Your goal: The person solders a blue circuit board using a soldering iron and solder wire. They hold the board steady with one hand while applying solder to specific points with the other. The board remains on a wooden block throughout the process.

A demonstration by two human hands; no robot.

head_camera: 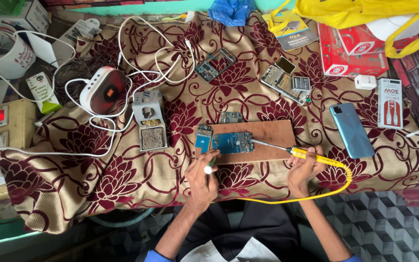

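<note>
On the wooden board [267, 140], blue circuit board [232, 142] just beyond left fingers [204, 167] grasping a pen-like tool [210, 167]; right fingers [302, 162] clenched round yellow soldering iron [311, 156].

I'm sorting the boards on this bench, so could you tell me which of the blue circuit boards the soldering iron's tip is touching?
The larger blue circuit board in the middle of the wooden block. The soldering iron, held in the right hand, meets its right edge; the smaller boards lie clear of it.

On the board [267, 140] we find the circuit board [233, 142], a smaller one [203, 138] left of it. Soldering iron [294, 152] reaches in from the right. Iron stand [150, 119] sits left of the board, phone [352, 130] right, opened handset [287, 79] behind.
</note>
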